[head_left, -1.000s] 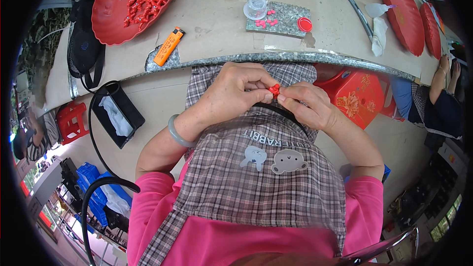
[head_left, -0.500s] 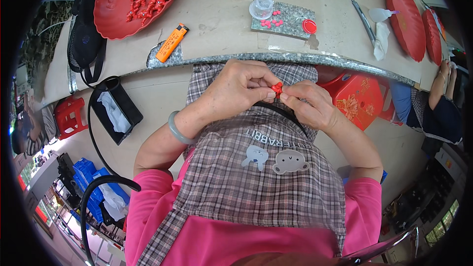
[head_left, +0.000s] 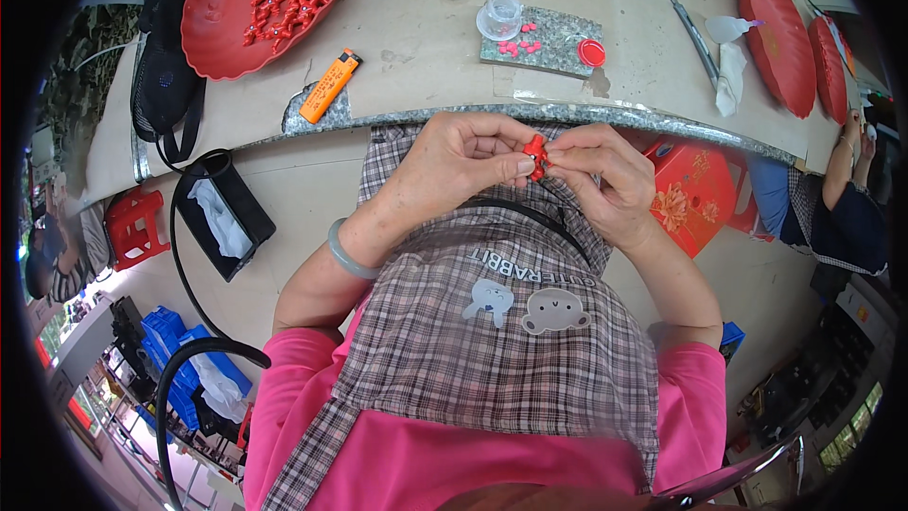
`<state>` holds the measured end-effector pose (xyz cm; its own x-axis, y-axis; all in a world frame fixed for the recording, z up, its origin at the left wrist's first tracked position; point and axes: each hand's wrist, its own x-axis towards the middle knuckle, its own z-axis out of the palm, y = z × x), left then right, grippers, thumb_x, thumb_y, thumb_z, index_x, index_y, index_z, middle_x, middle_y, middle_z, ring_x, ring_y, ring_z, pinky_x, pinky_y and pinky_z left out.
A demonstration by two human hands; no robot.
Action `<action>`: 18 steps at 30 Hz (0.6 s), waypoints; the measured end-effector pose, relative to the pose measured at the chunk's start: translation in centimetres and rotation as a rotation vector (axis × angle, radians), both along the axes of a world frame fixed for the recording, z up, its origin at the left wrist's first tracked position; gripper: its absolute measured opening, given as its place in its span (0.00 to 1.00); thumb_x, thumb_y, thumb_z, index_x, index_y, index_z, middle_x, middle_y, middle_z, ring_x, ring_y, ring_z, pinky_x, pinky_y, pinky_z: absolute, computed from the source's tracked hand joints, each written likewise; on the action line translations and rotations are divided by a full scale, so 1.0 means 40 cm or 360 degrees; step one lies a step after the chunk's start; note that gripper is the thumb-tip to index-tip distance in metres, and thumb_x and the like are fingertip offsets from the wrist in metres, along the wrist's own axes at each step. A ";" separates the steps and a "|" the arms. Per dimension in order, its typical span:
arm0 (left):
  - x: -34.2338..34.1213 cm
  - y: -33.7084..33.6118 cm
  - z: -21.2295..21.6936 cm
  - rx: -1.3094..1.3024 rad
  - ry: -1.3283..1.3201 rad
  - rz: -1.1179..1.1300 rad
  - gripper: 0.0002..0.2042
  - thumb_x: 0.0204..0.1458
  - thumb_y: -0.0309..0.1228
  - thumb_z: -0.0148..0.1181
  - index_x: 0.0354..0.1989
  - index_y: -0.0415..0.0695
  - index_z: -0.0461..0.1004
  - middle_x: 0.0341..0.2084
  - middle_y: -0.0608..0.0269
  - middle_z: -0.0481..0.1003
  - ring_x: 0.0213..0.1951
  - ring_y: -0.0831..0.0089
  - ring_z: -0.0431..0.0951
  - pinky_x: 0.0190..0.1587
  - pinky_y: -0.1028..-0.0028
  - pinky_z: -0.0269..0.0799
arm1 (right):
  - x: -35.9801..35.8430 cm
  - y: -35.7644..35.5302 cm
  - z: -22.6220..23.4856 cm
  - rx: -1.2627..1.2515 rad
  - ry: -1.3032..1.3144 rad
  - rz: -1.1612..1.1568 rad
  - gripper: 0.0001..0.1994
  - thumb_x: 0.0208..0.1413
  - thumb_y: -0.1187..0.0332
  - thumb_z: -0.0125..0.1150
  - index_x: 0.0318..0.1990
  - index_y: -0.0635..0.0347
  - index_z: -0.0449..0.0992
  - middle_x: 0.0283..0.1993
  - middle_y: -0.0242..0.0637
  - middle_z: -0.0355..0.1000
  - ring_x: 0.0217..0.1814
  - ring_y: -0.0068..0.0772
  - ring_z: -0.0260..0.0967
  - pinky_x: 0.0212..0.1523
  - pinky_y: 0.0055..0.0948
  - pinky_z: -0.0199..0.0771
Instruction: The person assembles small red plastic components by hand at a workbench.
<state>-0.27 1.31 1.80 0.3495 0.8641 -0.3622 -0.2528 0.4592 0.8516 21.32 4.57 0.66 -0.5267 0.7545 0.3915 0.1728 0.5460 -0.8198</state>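
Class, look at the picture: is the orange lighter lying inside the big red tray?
No, the orange lighter lies on the table below the big red tray, outside its rim.

Beyond both grips lies the surface (head_left: 426, 28). On it, the tray (head_left: 227, 28) sits far left, the lighter (head_left: 331, 85) beside it, the slab (head_left: 549, 43) straight ahead, and stacked plates (head_left: 780, 28) right.

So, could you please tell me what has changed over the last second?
Very little. The left hand and right hand still pinch the small red piece between their fingertips above the apron; only the grip shifted slightly. The orange lighter and red tray stayed put.
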 end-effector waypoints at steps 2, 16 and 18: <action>0.000 -0.002 -0.003 -0.0009 0.0021 0.0011 0.12 0.56 0.21 0.61 0.47 0.31 0.76 0.33 0.58 0.81 0.35 0.77 0.81 0.40 0.77 0.79 | -0.004 0.000 0.001 -0.0043 0.0013 -0.0008 0.08 0.45 0.80 0.70 0.36 0.65 0.81 0.38 0.41 0.78 0.38 0.34 0.78 0.36 0.27 0.79; 0.015 -0.011 -0.015 0.0071 0.0159 0.0116 0.10 0.55 0.20 0.62 0.45 0.32 0.76 0.34 0.60 0.79 0.34 0.78 0.81 0.38 0.79 0.78 | -0.012 -0.011 0.005 -0.0105 -0.0184 -0.0142 0.12 0.45 0.77 0.71 0.40 0.64 0.80 0.36 0.41 0.78 0.35 0.35 0.78 0.32 0.27 0.78; 0.016 -0.014 -0.019 0.0224 0.0282 0.0128 0.10 0.54 0.19 0.62 0.44 0.32 0.77 0.36 0.58 0.78 0.35 0.76 0.81 0.39 0.78 0.79 | -0.011 -0.009 0.003 0.0074 -0.0233 -0.0152 0.12 0.45 0.76 0.72 0.40 0.64 0.79 0.36 0.42 0.78 0.35 0.38 0.78 0.32 0.28 0.78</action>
